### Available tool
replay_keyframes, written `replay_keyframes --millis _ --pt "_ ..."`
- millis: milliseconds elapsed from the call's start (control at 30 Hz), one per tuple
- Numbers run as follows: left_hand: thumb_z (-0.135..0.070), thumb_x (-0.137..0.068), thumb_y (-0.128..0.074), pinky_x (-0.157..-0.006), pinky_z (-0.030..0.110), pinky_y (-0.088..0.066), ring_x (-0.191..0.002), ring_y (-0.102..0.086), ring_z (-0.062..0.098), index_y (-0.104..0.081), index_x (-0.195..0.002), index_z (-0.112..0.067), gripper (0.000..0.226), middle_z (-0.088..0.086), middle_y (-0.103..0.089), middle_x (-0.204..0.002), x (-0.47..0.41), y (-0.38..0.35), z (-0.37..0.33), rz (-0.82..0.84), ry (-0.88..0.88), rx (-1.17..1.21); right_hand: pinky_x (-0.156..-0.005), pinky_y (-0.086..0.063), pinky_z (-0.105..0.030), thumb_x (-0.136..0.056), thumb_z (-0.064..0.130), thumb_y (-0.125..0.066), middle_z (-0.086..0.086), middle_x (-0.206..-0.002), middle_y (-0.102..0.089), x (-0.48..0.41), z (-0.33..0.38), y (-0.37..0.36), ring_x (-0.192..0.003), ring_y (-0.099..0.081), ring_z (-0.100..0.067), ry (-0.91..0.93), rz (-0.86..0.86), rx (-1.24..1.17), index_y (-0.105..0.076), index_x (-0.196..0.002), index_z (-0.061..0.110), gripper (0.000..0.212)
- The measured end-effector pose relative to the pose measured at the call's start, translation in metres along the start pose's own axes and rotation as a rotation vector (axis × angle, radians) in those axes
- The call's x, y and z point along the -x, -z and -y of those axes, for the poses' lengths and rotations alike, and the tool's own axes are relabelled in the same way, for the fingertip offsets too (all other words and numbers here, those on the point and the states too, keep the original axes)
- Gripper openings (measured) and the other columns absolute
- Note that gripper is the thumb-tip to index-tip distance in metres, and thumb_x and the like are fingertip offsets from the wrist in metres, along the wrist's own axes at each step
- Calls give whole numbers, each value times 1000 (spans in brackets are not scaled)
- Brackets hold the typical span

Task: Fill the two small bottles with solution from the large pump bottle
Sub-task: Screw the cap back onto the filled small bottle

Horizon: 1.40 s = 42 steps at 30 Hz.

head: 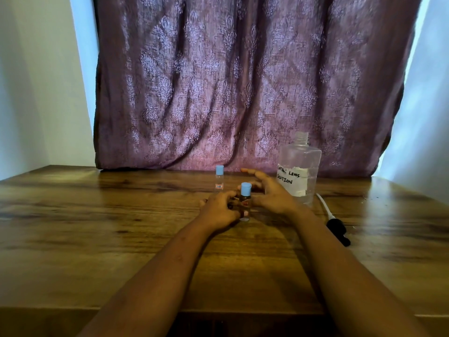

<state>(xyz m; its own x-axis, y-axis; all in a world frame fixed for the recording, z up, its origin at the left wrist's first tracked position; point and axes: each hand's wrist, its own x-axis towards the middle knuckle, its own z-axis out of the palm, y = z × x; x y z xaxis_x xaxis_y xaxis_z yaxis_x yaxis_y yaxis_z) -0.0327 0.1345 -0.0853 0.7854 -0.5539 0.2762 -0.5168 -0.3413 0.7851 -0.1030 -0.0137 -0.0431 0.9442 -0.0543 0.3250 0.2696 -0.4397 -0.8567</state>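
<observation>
My left hand (218,209) grips a small clear bottle (245,203) with a light blue cap, upright at the middle of the wooden table (97,227). My right hand (269,193) hovers just right of that bottle with its fingers spread and nothing in it. A second small blue-capped bottle (219,178) with a small label stands alone behind, near the curtain. The large clear bottle (300,169), labelled "Contact Lens Solution", stands to the right with its neck uncapped. Its pump head (336,227), black with a white tube, lies on the table right of my right arm.
A purple patterned curtain (243,81) hangs right behind the table's far edge. White walls flank it on both sides. The table's front edge runs across the bottom of the view under my forearms.
</observation>
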Motion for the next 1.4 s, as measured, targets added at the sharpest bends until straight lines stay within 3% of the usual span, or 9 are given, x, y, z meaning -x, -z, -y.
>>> replay_keyframes --millis 333,600,733,900,1000,1133,1267,1333,1400 --pt "-62 -54 -73 -107 64 -45 -111 -68 26 -66 -91 -54 38 -11 -76 -102 -1 -1 -1 23 21 -21 -87 -54 -30 -80 1 -67 -8 -112 -64 -1 0 3 -106 -61 -18 -1 -7 -28 -57 -119 15 43" --pt "-53 -72 -74 -110 61 -40 -112 -64 23 -70 -104 -36 36 -8 -73 -108 -2 -1 -3 3 1 -129 -88 -53 -31 -76 0 -70 -10 -104 -69 -5 -2 1 -98 -65 -18 15 -120 55 -64 -107 6 32" --pt "-44 -90 -71 -104 42 -24 -121 -50 18 -69 -119 -29 32 -2 -72 -119 -1 -2 -7 -128 -48 -363 -83 -52 -22 -74 2 -73 -7 -100 -69 -6 -1 -4 -92 -64 -14 53 -200 140 -65 -104 5 31" --pt "-50 -89 -68 -96 43 -20 -127 -49 22 -69 -119 -31 36 0 -70 -121 1 -5 -10 -197 -23 -463 -70 -48 -5 -75 1 -72 -1 -92 -65 -5 2 -13 -86 -61 -10 78 -251 177 -66 -103 2 29" --pt "-53 -85 -71 -102 44 -23 -127 -49 22 -70 -118 -33 39 1 -70 -121 2 -7 -8 -224 28 -439 -75 -52 -13 -78 -1 -69 1 -90 -65 -2 1 -16 -85 -63 -7 46 -255 104 -64 -104 3 27" --pt "-50 -79 -78 -92 39 -24 -121 -57 20 -74 -104 -31 32 -3 -75 -111 3 -5 -4 -286 76 -317 -57 -55 -20 -82 2 -66 -6 -87 -64 2 -3 -27 -72 -68 -5 -75 -129 -131 -56 -106 3 26" --pt "-50 -76 -82 -101 42 -26 -129 -53 21 -72 -116 -36 43 -4 -73 -121 3 -1 -4 -230 103 -312 -80 -56 -49 -74 11 -75 -9 -100 -69 -6 -16 -36 -93 -67 -26 -136 -112 -59 -63 -99 19 29" --pt "-55 -74 -82 -107 43 -27 -134 -49 22 -67 -124 -40 55 -5 -69 -130 2 0 -6 -191 123 -348 -82 -55 -48 -77 8 -72 -9 -104 -68 -11 -17 -35 -92 -66 -23 -169 -182 -75 -63 -102 16 28" --pt "-53 -70 -81 -111 51 -34 -129 -54 26 -63 -124 -45 57 -4 -65 -134 -3 4 -5 -186 148 -265 -74 -57 -26 -81 2 -66 -12 -109 -65 -19 -15 -31 -81 -63 -15 -197 -228 -52 -59 -110 7 30"
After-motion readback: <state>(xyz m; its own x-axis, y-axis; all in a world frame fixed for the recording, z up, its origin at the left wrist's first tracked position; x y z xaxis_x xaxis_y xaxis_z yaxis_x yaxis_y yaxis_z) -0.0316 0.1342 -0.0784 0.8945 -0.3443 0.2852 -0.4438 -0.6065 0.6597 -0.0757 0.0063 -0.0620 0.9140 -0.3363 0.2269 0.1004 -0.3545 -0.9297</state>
